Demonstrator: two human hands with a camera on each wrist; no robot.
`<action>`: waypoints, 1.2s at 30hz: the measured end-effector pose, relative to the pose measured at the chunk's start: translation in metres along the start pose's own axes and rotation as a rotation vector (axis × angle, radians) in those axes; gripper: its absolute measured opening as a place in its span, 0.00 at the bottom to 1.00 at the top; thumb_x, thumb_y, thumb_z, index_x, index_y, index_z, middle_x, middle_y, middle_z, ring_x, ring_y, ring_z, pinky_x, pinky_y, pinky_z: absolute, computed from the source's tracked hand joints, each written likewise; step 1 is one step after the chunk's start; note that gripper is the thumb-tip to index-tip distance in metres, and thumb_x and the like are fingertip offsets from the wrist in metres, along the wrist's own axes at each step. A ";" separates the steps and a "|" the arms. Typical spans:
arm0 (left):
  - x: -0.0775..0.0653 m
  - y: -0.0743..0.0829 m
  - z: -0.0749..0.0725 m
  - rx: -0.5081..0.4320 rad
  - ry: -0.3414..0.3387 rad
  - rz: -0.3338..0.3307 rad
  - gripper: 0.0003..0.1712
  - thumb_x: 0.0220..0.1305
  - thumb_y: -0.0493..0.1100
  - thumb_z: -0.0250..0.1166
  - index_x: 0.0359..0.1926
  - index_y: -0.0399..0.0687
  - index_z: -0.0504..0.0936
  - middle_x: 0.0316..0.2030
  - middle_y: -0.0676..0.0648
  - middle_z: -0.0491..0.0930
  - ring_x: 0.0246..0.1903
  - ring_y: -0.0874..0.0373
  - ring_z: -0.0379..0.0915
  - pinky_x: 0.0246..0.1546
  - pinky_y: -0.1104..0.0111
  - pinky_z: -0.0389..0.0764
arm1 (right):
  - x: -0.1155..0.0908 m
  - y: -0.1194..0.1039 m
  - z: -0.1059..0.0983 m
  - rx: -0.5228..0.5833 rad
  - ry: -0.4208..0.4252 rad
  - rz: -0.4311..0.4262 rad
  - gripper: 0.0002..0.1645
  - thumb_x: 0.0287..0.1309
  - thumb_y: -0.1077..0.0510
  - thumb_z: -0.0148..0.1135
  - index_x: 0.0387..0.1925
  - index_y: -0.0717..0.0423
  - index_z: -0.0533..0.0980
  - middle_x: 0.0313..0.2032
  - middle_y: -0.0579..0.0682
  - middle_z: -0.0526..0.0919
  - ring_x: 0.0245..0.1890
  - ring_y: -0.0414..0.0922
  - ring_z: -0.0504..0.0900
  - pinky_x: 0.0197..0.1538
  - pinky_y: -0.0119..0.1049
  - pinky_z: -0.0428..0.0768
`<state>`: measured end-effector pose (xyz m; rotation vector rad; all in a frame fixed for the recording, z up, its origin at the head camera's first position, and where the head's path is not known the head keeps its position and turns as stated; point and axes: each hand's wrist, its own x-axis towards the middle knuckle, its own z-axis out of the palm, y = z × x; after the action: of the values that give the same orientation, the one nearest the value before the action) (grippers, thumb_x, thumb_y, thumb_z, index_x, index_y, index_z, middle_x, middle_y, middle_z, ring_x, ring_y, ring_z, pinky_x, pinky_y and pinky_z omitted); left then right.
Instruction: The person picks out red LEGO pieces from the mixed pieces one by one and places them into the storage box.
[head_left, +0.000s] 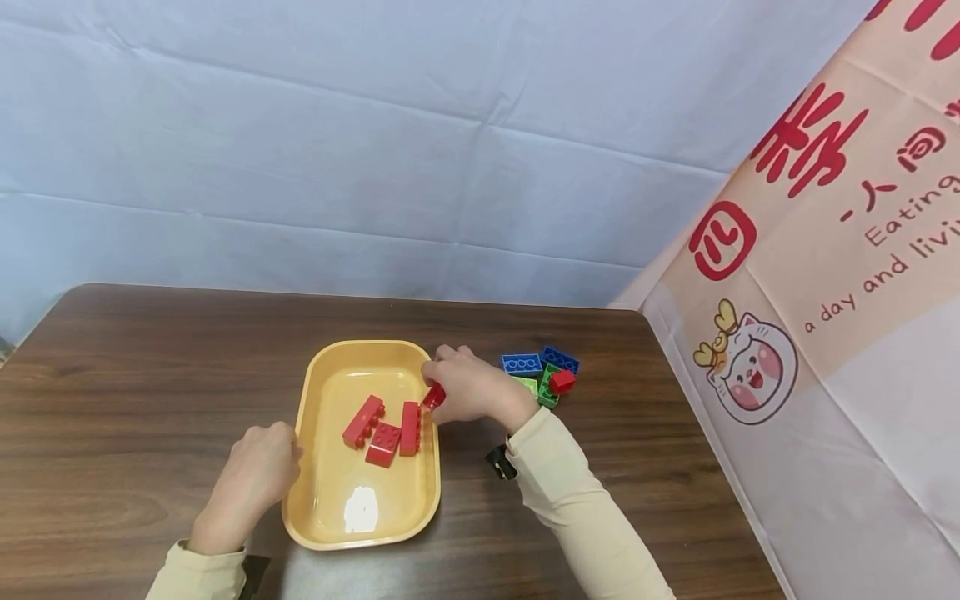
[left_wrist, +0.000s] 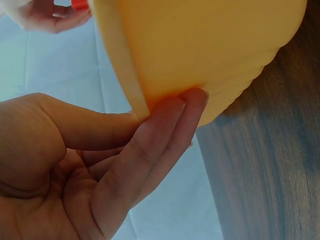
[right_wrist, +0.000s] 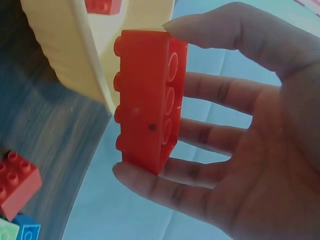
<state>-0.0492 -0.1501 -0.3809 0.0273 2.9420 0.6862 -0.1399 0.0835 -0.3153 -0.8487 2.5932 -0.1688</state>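
Tray (head_left: 330, 508), yellow with rounded corners, sits on the brown wooden table (head_left: 112, 433). At its left side the left hand (head_left: 258, 471) pinches the rim, thumb on one face and fingers pressed to the other. At the tray's right rim the right hand (head_left: 472, 387) grips a held red brick (right_wrist: 142, 100) by its ends, thumb at one and a finger at the other, partly spread; whether the brick touches the rim is hard to judge.

Inside the tray lie a left long brick (head_left: 363, 422), a right long brick (head_left: 410, 429) and, between them, a squarer brick (head_left: 383, 444), all red. To the right of the tray, beyond the right hand, are two blue bricks (head_left: 521, 364), a green brick (head_left: 549, 387), a light-green brick (head_left: 528, 385) and a small red brick (head_left: 562, 382). Behind the tray hangs a pale cloth (head_left: 300, 167).
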 end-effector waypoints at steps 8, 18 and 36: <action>0.000 0.000 0.000 0.000 0.008 0.002 0.10 0.51 0.32 0.57 0.15 0.42 0.73 0.14 0.47 0.70 0.17 0.50 0.66 0.19 0.54 0.71 | 0.004 -0.012 0.005 -0.047 -0.044 -0.020 0.27 0.39 0.52 0.69 0.45 0.52 0.73 0.42 0.49 0.70 0.41 0.46 0.64 0.40 0.36 0.75; -0.001 -0.001 0.002 -0.007 0.020 0.017 0.12 0.50 0.31 0.57 0.13 0.43 0.71 0.12 0.49 0.68 0.17 0.51 0.65 0.18 0.55 0.71 | 0.009 -0.020 0.008 -0.040 -0.067 -0.047 0.25 0.37 0.52 0.69 0.41 0.50 0.73 0.39 0.48 0.69 0.40 0.46 0.64 0.35 0.33 0.75; -0.001 -0.001 0.001 -0.021 0.025 0.012 0.08 0.51 0.31 0.57 0.17 0.40 0.75 0.14 0.48 0.70 0.17 0.50 0.65 0.18 0.56 0.70 | 0.008 -0.010 0.006 -0.028 -0.092 -0.071 0.23 0.46 0.55 0.63 0.47 0.54 0.73 0.42 0.51 0.71 0.38 0.45 0.68 0.40 0.36 0.75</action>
<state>-0.0481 -0.1506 -0.3821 0.0343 2.9600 0.7249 -0.1372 0.0708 -0.3212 -0.9374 2.4865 -0.1112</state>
